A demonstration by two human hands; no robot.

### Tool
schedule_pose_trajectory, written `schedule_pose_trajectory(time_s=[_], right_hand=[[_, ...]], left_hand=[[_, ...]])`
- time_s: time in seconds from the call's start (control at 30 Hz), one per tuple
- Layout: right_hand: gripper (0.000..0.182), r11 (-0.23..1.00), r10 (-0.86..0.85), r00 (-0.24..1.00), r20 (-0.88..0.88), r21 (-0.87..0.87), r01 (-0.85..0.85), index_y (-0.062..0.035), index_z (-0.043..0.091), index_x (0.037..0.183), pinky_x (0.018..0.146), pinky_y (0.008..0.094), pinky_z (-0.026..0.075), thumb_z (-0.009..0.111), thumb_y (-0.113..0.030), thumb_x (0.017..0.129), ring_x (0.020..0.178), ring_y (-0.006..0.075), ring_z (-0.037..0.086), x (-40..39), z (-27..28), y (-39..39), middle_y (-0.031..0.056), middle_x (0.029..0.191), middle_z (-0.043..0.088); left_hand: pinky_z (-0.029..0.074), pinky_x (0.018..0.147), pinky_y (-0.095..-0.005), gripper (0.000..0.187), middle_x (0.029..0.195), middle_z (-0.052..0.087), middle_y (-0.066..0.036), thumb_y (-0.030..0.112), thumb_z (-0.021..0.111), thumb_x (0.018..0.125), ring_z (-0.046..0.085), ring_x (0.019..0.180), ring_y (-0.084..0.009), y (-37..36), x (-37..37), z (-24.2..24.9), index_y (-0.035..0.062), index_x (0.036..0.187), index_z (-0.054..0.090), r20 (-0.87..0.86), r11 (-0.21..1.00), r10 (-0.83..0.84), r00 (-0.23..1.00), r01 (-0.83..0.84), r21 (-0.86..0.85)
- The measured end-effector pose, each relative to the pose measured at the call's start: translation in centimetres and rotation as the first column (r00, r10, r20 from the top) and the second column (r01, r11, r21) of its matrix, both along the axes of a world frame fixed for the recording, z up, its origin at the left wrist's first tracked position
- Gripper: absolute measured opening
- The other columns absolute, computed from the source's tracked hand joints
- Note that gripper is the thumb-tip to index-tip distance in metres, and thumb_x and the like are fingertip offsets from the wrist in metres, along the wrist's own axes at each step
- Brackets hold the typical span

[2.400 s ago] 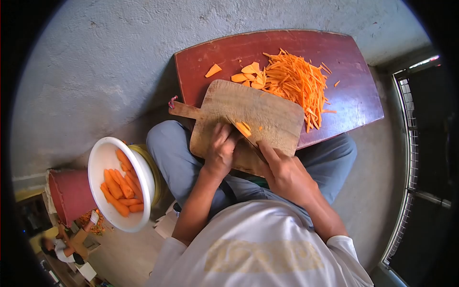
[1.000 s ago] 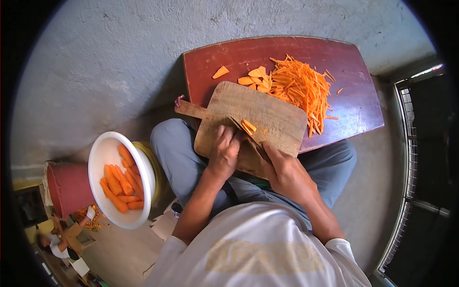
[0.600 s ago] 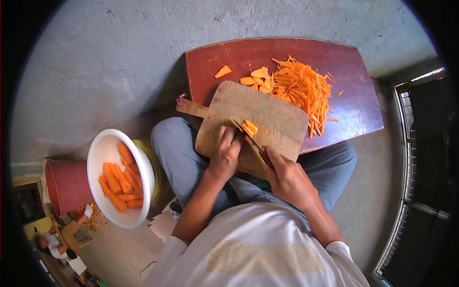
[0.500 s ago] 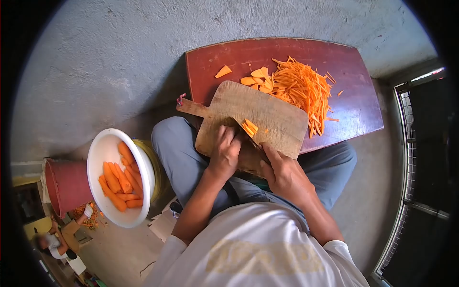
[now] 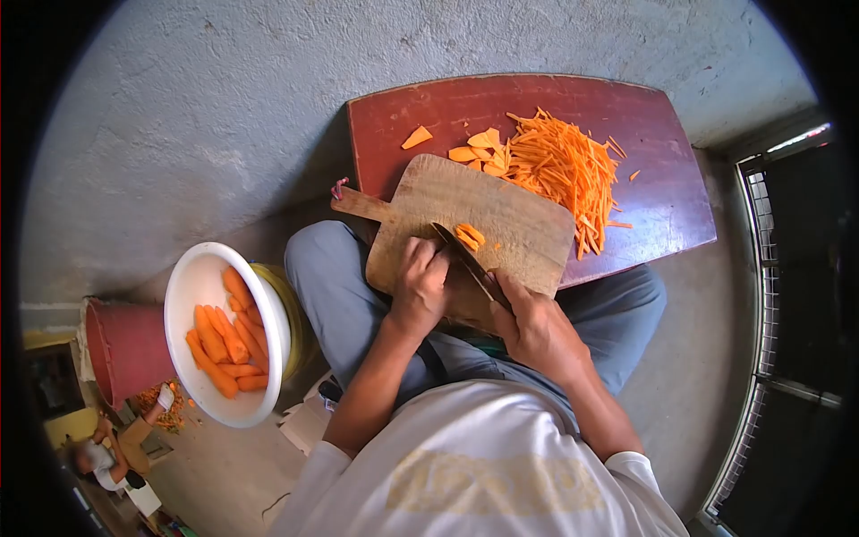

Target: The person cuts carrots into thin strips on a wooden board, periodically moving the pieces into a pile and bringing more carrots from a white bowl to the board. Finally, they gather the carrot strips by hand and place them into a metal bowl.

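A wooden cutting board [image 5: 528, 224] with a handle lies across my lap and the edge of a red table. My right hand [image 5: 541, 333] grips a kitchen knife [image 5: 465, 257], its dark blade slanting over the board toward my left hand. Curled fingers of my left hand [image 5: 422, 285] press down on the board beside the blade; whatever lies under them is hidden. Just past the knife sits a small group of cut carrot sticks [image 5: 470, 236]. Beyond the board, a heap of carrot shreds [image 5: 562, 170] and several carrot slices [image 5: 480, 150] rest on the table.
The red table [image 5: 653, 210] stands against a rough grey wall [image 5: 224, 116]. To my left is a white basin [image 5: 176, 304] of peeled carrots [image 5: 234, 336], with a red bucket [image 5: 130, 349] behind it. Farther back another person [image 5: 112, 452] sits near scraps on the floor.
The knife has tilted and lifted slightly, showing more of its blade. The cut carrot sticks beside it have shifted a little. My left hand stays nearly in place.
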State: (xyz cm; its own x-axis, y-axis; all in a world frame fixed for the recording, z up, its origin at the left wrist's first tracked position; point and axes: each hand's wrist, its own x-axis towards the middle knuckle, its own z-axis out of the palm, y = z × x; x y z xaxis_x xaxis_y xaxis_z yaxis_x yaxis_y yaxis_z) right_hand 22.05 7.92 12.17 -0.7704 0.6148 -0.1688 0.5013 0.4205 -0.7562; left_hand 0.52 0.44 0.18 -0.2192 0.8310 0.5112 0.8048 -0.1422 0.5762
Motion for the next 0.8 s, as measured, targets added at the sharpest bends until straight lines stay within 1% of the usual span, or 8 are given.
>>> schedule_pose_trajectory(time_s=[0.07,0.17,0.2,0.27,0.43,0.53,0.7,0.8], right_hand=[[0.046,1.0,0.018,0.999,0.034,-0.015,-0.017,0.0086,0.061,0.149,0.095,0.0536,0.061,0.07,-0.008,0.107,0.113,0.0545,0.074,-0.1,0.5,0.4,0.0351,0.127,0.076],[0.047,0.999,-0.011,0.995,-0.103,0.046,0.016,0.0094,0.06,0.149,0.094,0.053,0.061,0.071,-0.006,0.107,0.112,0.0542,0.075,0.7,0.0,0.3,0.0342,0.129,0.076],[0.047,0.999,-0.038,0.996,-0.076,0.004,0.038,0.0098,0.06,0.149,0.094,0.0526,0.062,0.071,-0.006,0.106,0.112,0.0539,0.075,0.7,0.4,0.4,0.034,0.129,0.076],[0.046,0.993,-0.092,0.996,-0.019,-0.074,0.09,0.0105,0.061,0.149,0.094,0.0517,0.062,0.071,-0.005,0.106,0.113,0.0534,0.076,0.8,1.5,0.5,0.0335,0.129,0.076],[0.046,0.999,-0.033,0.991,-0.13,0.021,0.036,0.0107,0.061,0.148,0.095,0.0513,0.062,0.072,-0.006,0.107,0.115,0.0521,0.076,0.9,0.8,-0.1,0.0335,0.128,0.077],[0.043,1.0,0.001,0.982,-0.186,0.011,0.001,0.0086,0.062,0.146,0.094,0.0544,0.061,0.071,-0.007,0.107,0.112,0.0533,0.076,0.5,0.1,-1.2,0.0356,0.123,0.076],[0.042,0.977,0.048,0.997,-0.067,-0.205,-0.06,0.0064,0.065,0.146,0.094,0.0555,0.06,0.07,-0.009,0.107,0.109,0.0538,0.075,-0.3,1.6,-0.9,0.036,0.112,0.077],[0.041,0.996,0.052,0.991,-0.121,-0.072,-0.061,0.0056,0.069,0.146,0.099,0.0496,0.061,0.072,-0.014,0.11,0.116,0.0496,0.077,1.0,0.0,1.2,0.0316,0.124,0.079]], left_hand=[[0.059,0.096,-0.0527,0.044,0.113,0.07,-0.021,-0.012,0.066,0.084,0.067,0.108,-0.0447,0.0,-0.3,0.4,-0.0015,0.125,0.076,0.01,1.0,-0.005,1.0,0.004,0.026],[0.062,0.09,-0.0514,0.042,0.109,0.075,-0.019,-0.015,0.065,0.088,0.073,0.102,-0.0426,0.2,-0.1,-0.1,0.0005,0.124,0.077,0.227,0.992,0.095,0.969,-0.113,0.063],[0.064,0.086,-0.0477,0.035,0.109,0.078,-0.02,-0.017,0.066,0.094,0.078,0.1,-0.0402,0.1,-0.2,0.6,-0.0014,0.124,0.077,0.24,0.99,0.119,0.963,-0.135,0.051],[0.064,0.087,-0.0455,0.032,0.11,0.079,-0.02,-0.016,0.067,0.097,0.079,0.1,-0.0395,0.0,-0.1,0.9,-0.002,0.124,0.077,0.301,0.986,0.133,0.944,-0.157,0.057],[0.064,0.09,-0.0399,0.031,0.112,0.082,-0.018,-0.015,0.07,0.1,0.082,0.101,-0.0306,-0.1,0.2,1.0,-0.0038,0.128,0.078,0.46,0.974,0.164,0.873,-0.216,0.062],[0.064,0.091,-0.0383,0.03,0.112,0.083,-0.016,-0.014,0.072,0.101,0.081,0.099,-0.0262,-0.2,-0.6,1.4,-0.0037,0.129,0.079,0.325,0.936,0.236,0.916,-0.304,0.176],[0.064,0.094,-0.0372,0.026,0.111,0.083,-0.014,-0.009,0.07,0.105,0.08,0.102,-0.0252,-0.7,-1.5,2.3,-0.0029,0.129,0.079,0.396,0.914,0.282,0.874,-0.37,0.167],[0.063,0.093,-0.0364,0.026,0.112,0.083,-0.013,-0.007,0.072,0.105,0.079,0.102,-0.0229,-0.6,-1.9,1.6,-0.0027,0.129,0.08,0.455,0.918,0.261,0.851,-0.364,0.154]])
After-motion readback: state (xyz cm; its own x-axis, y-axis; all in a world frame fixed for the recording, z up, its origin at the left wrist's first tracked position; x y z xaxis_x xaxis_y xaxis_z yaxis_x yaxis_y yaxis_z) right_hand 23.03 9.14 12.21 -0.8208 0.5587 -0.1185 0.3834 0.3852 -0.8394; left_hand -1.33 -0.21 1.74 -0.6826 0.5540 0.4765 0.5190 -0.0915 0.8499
